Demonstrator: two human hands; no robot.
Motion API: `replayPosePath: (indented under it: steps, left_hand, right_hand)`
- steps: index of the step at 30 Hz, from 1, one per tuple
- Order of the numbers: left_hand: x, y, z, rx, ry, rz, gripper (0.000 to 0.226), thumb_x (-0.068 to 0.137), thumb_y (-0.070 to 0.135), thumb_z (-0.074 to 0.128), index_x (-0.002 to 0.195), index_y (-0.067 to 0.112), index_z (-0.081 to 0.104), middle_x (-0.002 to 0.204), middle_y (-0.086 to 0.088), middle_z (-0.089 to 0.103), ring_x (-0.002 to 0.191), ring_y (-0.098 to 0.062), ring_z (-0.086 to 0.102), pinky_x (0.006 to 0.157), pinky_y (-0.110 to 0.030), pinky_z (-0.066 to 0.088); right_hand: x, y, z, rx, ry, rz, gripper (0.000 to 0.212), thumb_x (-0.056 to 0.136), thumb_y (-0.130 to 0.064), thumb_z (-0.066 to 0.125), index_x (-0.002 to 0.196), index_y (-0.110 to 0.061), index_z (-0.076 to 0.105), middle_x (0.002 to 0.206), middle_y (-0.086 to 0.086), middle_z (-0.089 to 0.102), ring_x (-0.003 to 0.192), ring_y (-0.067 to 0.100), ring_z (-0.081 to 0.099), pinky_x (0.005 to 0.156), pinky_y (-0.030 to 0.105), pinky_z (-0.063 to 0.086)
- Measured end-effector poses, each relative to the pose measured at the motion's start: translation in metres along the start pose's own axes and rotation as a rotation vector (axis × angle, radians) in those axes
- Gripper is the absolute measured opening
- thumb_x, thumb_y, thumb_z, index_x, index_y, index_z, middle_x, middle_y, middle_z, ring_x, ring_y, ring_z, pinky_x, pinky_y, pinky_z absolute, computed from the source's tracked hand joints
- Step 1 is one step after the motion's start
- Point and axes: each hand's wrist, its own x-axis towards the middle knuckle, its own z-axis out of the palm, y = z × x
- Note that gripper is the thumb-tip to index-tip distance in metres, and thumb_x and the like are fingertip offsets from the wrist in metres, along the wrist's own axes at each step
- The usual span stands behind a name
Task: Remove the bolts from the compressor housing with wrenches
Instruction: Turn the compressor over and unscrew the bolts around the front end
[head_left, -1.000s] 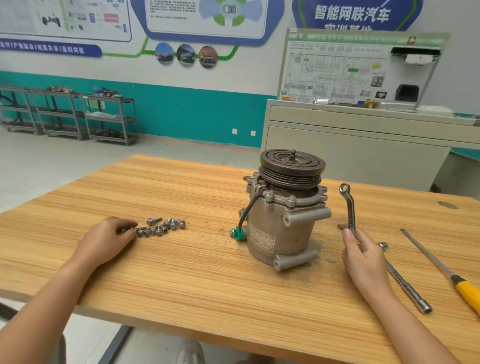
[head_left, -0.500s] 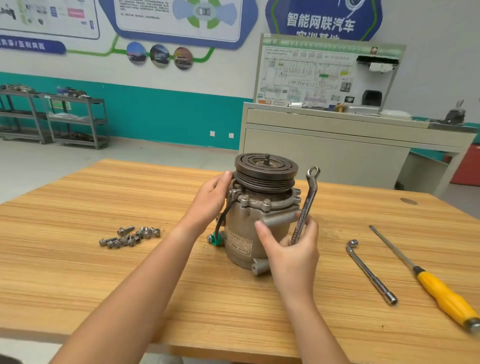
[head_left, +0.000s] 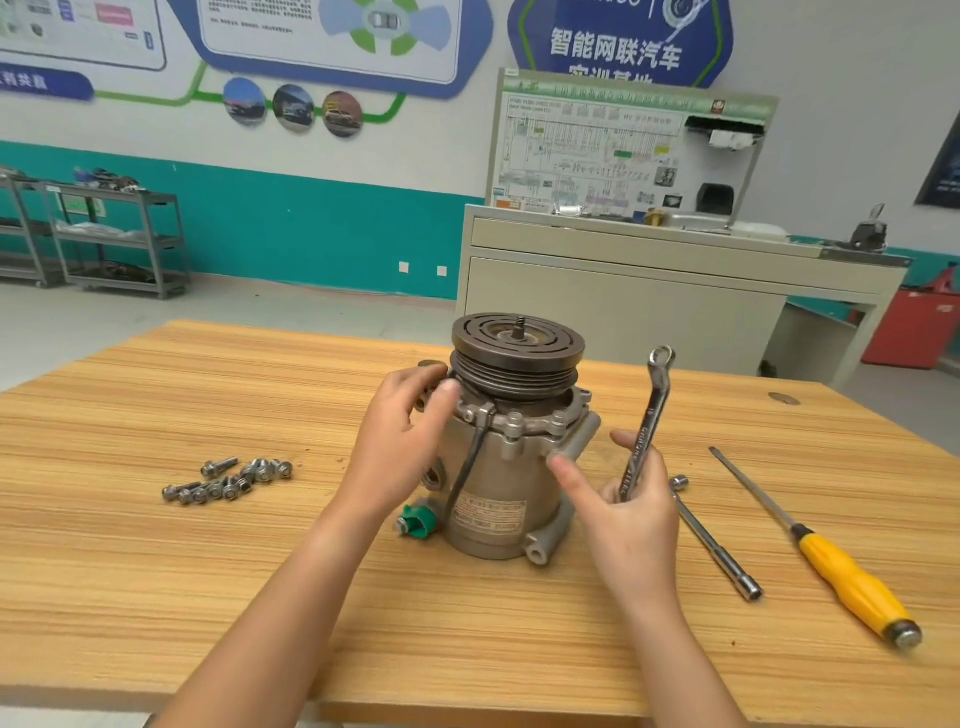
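Observation:
A metal compressor (head_left: 506, 467) with a dark grooved pulley on top stands upright in the middle of the wooden table (head_left: 156, 571). My left hand (head_left: 400, 436) grips its upper left flange, thumb against the rim under the pulley. My right hand (head_left: 621, 499) holds a silver ring wrench (head_left: 649, 415) upright just right of the housing, thumb stretched toward the housing's side lug. Several loose bolts (head_left: 228, 480) lie in a cluster on the table to the left.
A socket extension bar (head_left: 714, 538) and a yellow-handled screwdriver (head_left: 831, 561) lie on the table to the right. A green connector (head_left: 418, 522) on a black cable sits at the compressor's base. A beige cabinet (head_left: 649, 306) stands behind the table.
My left hand left the bolt pile and now grips the compressor's upper left side. My right hand brought the wrench in beside the housing. The compressor has turned a little.

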Motion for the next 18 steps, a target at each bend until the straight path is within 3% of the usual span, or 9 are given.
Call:
replayPosePath:
  steps: [5,10,12,15,18]
  left_hand:
    - [-0.033,0.014,0.008,0.222,0.042,0.115,0.075,0.07,0.057,0.06,0.135,0.022,0.047,0.121,0.013,0.044,0.113,-0.005,0.042,0.095,-0.023,0.035]
    - [-0.042,0.022,0.019,0.233,0.137,0.099,0.079,0.064,0.061,0.062,0.128,0.017,0.055,0.117,0.003,0.051,0.106,-0.018,0.051,0.095,-0.049,0.042]
    - [-0.041,0.024,0.025,0.219,0.158,0.092,0.081,0.061,0.064,0.06,0.126,0.016,0.057,0.118,0.002,0.051,0.105,-0.019,0.052,0.094,-0.052,0.042]
    - [-0.039,0.025,0.039,0.254,0.191,0.105,0.073,0.064,0.053,0.072,0.123,0.012,0.059,0.12,-0.001,0.05,0.109,-0.022,0.053,0.097,-0.052,0.039]
    - [-0.04,0.024,0.048,0.264,0.222,0.126,0.072,0.065,0.055,0.07,0.121,0.011,0.06,0.12,-0.002,0.051,0.109,-0.022,0.053,0.096,-0.041,0.031]
  right_hand:
    - [0.013,0.005,-0.022,-0.074,-0.047,0.004,0.032,0.066,-0.045,0.071,0.092,-0.037,0.053,0.046,-0.01,0.038,0.038,0.001,0.032,0.04,0.013,0.031]
    - [0.036,0.006,-0.039,-0.144,-0.152,0.048,0.041,0.059,-0.054,0.07,0.093,-0.037,0.054,0.051,-0.005,0.04,0.041,0.006,0.036,0.046,0.025,0.034]
    - [0.04,0.007,-0.04,-0.163,-0.15,0.05,0.044,0.056,-0.058,0.068,0.092,-0.036,0.054,0.051,-0.006,0.04,0.04,0.006,0.036,0.046,0.025,0.033]
    - [0.043,0.009,-0.038,-0.174,-0.109,0.084,0.04,0.062,-0.057,0.066,0.091,-0.032,0.053,0.056,-0.001,0.041,0.046,0.012,0.037,0.049,0.028,0.033]
    - [0.045,0.008,-0.037,-0.246,-0.104,0.099,0.033,0.074,-0.052,0.064,0.094,-0.027,0.054,0.058,-0.003,0.046,0.048,0.013,0.04,0.052,0.027,0.035]
